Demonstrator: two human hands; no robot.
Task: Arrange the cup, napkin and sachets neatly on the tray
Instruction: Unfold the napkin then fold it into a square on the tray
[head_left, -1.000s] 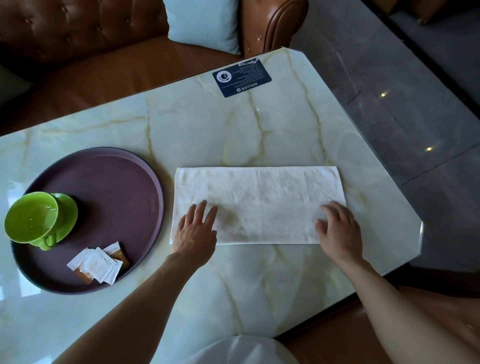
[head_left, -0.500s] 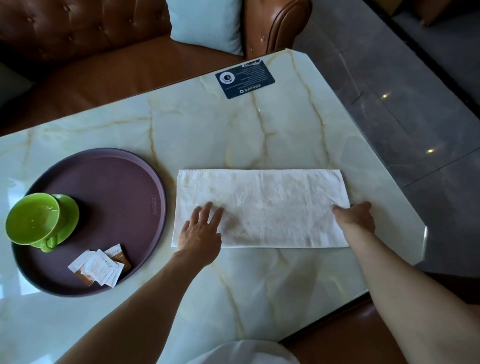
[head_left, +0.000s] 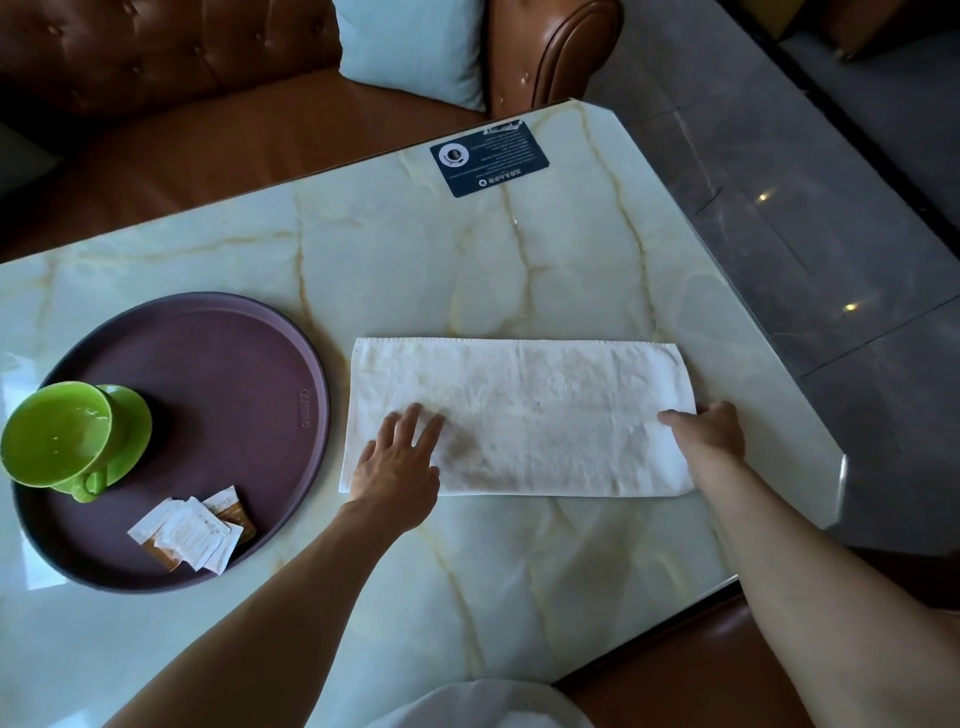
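Card (head_left: 489, 159) print illegible, tray (head_left: 291, 364) embossing unreadable, napkin (head_left: 519, 415) unmarked

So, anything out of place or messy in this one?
Yes: the sachets lie in a loose overlapping heap near the tray's front rim, and the napkin shows a brownish stain beside the left hand.

Dim, cool daylight washes a glossy marble table (head_left: 467, 270), with white glare at its left edge and right corner. 2 ceiling lights glint off the dark floor tiles (head_left: 852, 249). Wide-angle distortion bows the edges; the forearms near the lens look soft.
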